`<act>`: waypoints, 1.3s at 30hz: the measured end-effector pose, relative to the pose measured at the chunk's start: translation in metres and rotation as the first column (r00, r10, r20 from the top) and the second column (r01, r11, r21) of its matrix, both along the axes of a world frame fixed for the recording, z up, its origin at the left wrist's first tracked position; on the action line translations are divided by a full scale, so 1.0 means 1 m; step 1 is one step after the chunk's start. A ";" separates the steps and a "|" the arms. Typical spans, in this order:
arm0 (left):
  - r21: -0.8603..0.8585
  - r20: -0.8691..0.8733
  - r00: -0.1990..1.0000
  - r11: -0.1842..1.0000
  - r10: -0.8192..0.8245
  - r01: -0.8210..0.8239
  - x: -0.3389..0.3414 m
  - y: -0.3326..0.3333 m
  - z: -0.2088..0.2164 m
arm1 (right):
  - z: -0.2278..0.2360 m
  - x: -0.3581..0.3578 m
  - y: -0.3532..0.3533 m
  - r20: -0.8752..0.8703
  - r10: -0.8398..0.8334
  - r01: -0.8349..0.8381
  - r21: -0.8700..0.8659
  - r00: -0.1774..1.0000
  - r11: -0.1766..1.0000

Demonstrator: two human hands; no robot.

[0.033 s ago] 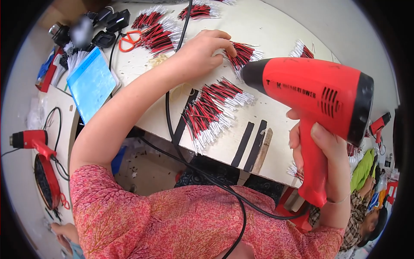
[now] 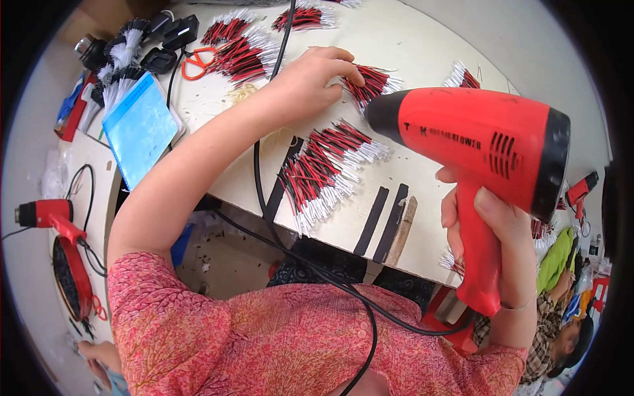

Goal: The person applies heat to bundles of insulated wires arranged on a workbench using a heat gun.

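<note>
Many wire bundles [image 2: 323,171] — pale worktable [image 2: 422,53]

Left arm stretched forward, bare forearm, left hand [image 2: 310,82] palm-down, fingers [image 2: 340,66] curled and pressing downward. Right hand [image 2: 492,228] raised near the body, wrist upright, fist closed in a grip, thumb wrapped across front.

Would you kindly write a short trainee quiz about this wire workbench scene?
1. True or false: the right hand holds the red heat gun.
2. What does the left hand rest on? A) scissors B) a bundle of red and black wires C) the blue pad
3. Which colour are the scissors handles?

Key: 1 true; 2 B; 3 orange-red.
</note>
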State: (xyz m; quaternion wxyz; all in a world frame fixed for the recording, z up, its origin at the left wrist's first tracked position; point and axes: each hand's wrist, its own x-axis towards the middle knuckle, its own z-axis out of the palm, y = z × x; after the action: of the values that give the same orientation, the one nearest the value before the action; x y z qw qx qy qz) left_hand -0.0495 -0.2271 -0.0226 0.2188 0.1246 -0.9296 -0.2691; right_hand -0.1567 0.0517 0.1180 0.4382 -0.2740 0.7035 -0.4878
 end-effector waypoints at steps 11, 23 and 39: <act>-0.022 -0.045 0.999 1.000 0.009 -0.010 0.003 -0.004 -0.003 | 0.008 0.004 -0.002 -0.062 -0.036 0.037 0.008 0.997 0.999; -0.047 -0.045 0.999 0.999 0.002 -0.004 -0.007 -0.002 -0.007 | 0.003 0.003 -0.009 -0.073 -0.089 0.086 -0.038 0.993 0.996; -0.055 -0.108 0.994 0.998 0.020 -0.026 -0.004 -0.002 -0.003 | -0.001 -0.010 0.002 -0.077 -0.086 0.085 -0.013 0.993 0.996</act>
State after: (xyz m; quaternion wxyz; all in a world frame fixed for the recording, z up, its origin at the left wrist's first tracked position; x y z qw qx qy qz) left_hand -0.0534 -0.2294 -0.0260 0.2752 0.1146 -0.9222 -0.2466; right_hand -0.1667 0.0537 0.1167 0.3879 -0.2643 0.7286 -0.4988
